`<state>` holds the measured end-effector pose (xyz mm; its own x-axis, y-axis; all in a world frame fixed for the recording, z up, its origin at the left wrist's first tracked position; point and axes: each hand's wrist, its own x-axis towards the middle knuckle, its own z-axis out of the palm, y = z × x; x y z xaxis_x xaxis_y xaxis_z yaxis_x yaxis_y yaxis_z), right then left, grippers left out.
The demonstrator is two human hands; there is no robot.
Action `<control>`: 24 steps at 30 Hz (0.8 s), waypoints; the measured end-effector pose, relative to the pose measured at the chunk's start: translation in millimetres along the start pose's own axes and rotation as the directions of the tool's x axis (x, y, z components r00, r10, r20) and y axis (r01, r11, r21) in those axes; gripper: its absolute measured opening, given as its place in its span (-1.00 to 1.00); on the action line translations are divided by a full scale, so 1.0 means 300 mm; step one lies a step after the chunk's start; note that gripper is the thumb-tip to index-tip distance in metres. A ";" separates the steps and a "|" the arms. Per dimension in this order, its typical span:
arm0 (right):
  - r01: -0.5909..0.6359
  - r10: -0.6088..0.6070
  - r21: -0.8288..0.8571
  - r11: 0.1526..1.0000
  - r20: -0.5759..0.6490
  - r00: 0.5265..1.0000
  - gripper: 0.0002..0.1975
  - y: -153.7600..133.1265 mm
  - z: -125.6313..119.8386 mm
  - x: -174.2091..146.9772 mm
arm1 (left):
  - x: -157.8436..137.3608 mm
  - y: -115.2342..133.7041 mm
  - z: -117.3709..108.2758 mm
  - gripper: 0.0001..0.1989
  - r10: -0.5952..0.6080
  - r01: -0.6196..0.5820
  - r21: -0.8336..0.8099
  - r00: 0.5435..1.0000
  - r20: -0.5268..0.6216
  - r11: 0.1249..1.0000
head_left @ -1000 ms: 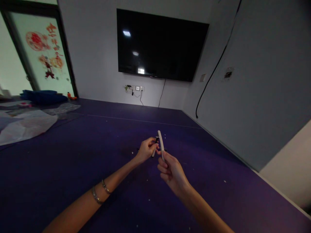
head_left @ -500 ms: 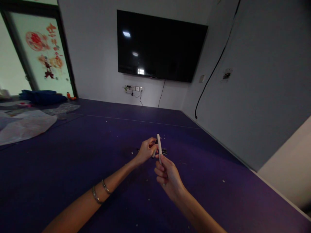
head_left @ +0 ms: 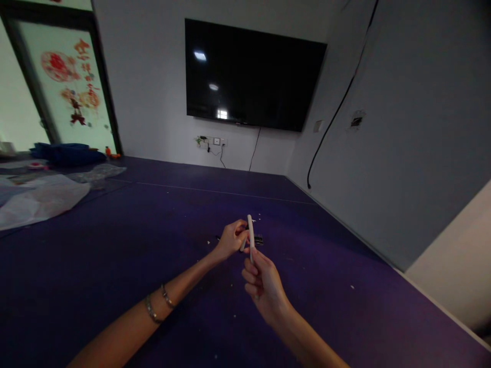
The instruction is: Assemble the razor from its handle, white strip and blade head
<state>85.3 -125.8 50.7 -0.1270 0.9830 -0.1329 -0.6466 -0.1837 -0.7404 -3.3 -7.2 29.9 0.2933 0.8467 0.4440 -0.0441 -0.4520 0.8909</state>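
My right hand (head_left: 266,286) pinches a slim white stick-like piece (head_left: 250,227) between thumb and fingers, its free end pointing up and away from me. Just left of it, my left hand (head_left: 232,239) is closed on a short pale piece with dark ends (head_left: 243,245), partly hidden by the fingers. The white piece passes close in front of the left fingertips; whether they touch is unclear. Beyond the hands, a small black flat item (head_left: 259,239) lies on the dark purple surface (head_left: 169,230). Small white scraps (head_left: 253,221) are scattered around it.
A clear plastic sheet (head_left: 49,199) and a dark blue cloth bundle (head_left: 67,153) lie at the far left. A black cable (head_left: 330,122) hangs down the right wall. A large television (head_left: 253,76) hangs on the back wall above some sockets (head_left: 217,141).
My right hand has shifted slightly left and down with the white piece. My left hand has hardly moved.
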 end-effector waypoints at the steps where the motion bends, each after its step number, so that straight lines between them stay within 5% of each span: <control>1: -0.003 0.003 0.002 1.000 -0.001 1.000 -0.66 -0.003 0.001 -0.005 | -0.001 0.001 0.001 -0.89 -0.006 0.006 -0.001 1.000 -0.001 1.000; 24: 0.052 -0.053 -0.030 0.998 -0.032 0.998 -0.69 0.036 -0.007 0.010 | 0.012 0.009 -0.004 -0.84 -0.105 0.102 -0.065 0.994 -0.042 0.993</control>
<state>79.7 -124.9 41.0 -0.0691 0.9910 -0.1145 -0.6296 -0.1324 -0.7656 -3.5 -4.8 34.0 0.2557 0.9004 0.3519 -0.0755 -0.3443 0.9358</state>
